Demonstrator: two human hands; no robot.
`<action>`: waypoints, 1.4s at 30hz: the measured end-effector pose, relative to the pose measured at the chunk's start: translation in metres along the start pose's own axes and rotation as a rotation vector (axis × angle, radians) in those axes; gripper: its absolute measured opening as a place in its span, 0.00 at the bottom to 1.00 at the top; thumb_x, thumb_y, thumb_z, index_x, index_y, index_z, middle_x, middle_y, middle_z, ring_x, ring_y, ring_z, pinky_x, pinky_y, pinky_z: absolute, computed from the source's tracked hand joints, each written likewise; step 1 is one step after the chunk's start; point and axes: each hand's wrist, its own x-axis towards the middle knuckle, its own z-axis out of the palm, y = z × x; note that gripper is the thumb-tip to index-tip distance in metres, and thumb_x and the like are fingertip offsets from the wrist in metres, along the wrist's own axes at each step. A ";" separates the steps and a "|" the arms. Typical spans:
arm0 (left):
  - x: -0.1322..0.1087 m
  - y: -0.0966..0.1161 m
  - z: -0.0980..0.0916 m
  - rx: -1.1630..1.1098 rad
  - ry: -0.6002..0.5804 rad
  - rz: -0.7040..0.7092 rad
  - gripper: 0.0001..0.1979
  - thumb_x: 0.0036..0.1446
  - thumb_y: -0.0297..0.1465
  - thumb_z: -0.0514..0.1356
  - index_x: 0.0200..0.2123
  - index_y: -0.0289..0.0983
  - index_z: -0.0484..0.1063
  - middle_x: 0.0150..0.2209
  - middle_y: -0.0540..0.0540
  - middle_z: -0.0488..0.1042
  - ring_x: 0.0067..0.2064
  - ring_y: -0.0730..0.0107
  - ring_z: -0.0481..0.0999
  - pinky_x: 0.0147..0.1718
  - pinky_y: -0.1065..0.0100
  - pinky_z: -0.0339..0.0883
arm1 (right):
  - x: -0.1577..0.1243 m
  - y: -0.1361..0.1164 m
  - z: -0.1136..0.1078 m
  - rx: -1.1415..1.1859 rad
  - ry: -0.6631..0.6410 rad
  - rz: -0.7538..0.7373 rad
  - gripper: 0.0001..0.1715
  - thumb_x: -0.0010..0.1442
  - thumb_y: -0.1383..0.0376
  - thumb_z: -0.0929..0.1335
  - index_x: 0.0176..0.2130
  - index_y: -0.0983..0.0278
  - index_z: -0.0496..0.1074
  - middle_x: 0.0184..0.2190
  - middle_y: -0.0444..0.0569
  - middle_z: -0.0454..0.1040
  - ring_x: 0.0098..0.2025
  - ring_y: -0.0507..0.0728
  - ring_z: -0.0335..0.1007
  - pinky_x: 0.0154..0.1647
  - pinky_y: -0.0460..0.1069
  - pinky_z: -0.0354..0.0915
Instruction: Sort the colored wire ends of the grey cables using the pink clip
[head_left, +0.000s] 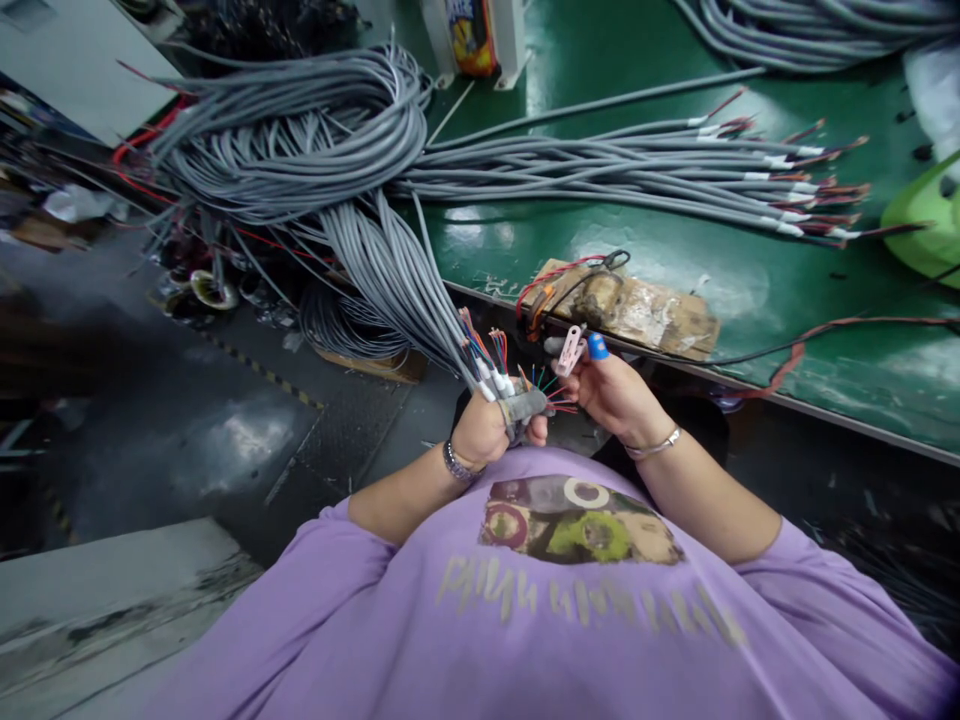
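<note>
While smooth grey cables point(416, 300) are clasped by the left hand point(484, 428) at the frame's centre, a flat pink tool point(570, 352) is held in the right hand's point(619, 397) fingers.

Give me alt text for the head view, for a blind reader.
The left hand grips a bunch of grey cables with coloured wires at the ends; the right hand holds a small pale-pink object close by. Other grey cables lie on a green table.
</note>
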 end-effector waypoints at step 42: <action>0.004 -0.013 0.016 0.081 0.125 0.106 0.19 0.45 0.45 0.69 0.25 0.35 0.71 0.19 0.50 0.74 0.18 0.73 0.72 0.20 0.69 0.71 | 0.006 0.011 0.016 0.027 0.127 -0.143 0.34 0.49 0.34 0.69 0.30 0.63 0.74 0.22 0.45 0.72 0.22 0.51 0.64 0.23 0.48 0.62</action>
